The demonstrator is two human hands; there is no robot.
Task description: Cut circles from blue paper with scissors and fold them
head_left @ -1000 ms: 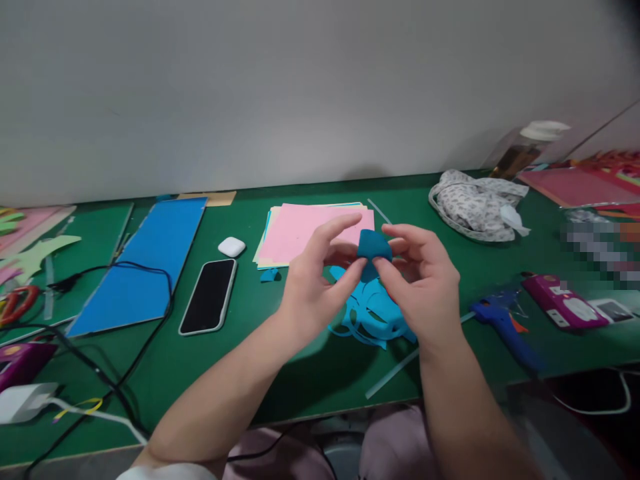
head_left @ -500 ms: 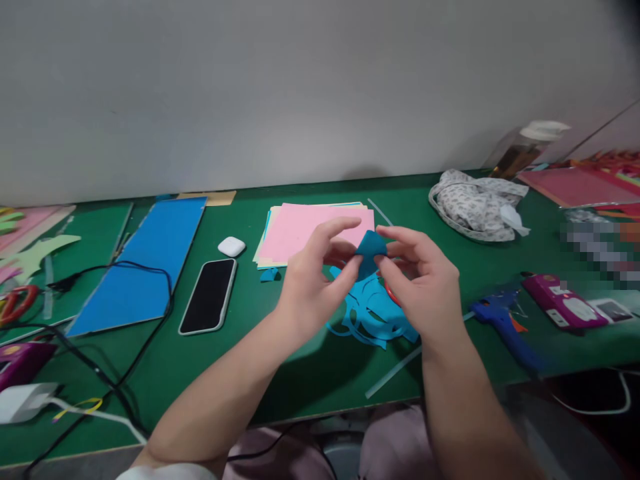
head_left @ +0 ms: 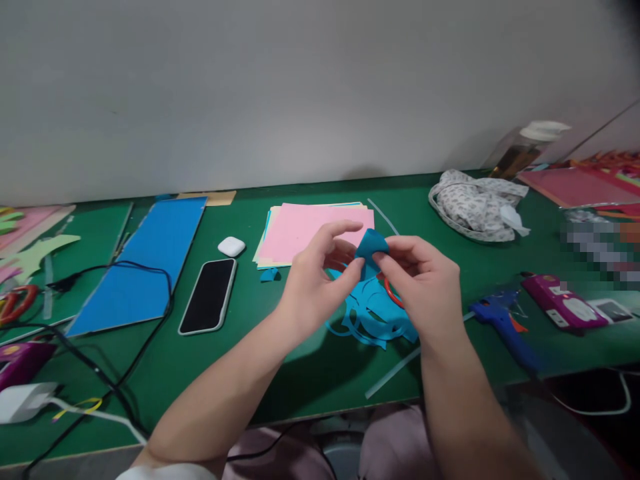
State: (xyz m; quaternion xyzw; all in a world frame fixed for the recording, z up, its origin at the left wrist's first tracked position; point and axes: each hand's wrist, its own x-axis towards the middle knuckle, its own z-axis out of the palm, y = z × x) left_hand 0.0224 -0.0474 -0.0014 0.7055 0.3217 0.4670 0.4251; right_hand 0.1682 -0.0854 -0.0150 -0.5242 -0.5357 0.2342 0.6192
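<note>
A small piece of blue paper (head_left: 371,245) is held up between both hands over the middle of the table. My left hand (head_left: 323,280) pinches its left edge between thumb and fingers, the index finger stretched out above. On its right side, my right hand (head_left: 420,280) grips it with thumb and fingers. Below lies a heap of cut blue paper scraps (head_left: 377,317), and a red scissors handle (head_left: 393,292) shows in part beside my right hand. Behind the hands is a stack of coloured paper (head_left: 315,230), pink on top.
On the green table (head_left: 310,393) lie a phone (head_left: 209,297), a white case (head_left: 231,247), a blue board (head_left: 145,267) and black cables at left. A blue glue gun (head_left: 505,327), a purple box (head_left: 565,303), a patterned cloth (head_left: 475,203) and a bottle (head_left: 525,150) are at right.
My right index finger has curled down from the top of the blue piece. The piece's upper part now looks more curved. Both hands have otherwise stayed nearly in place.
</note>
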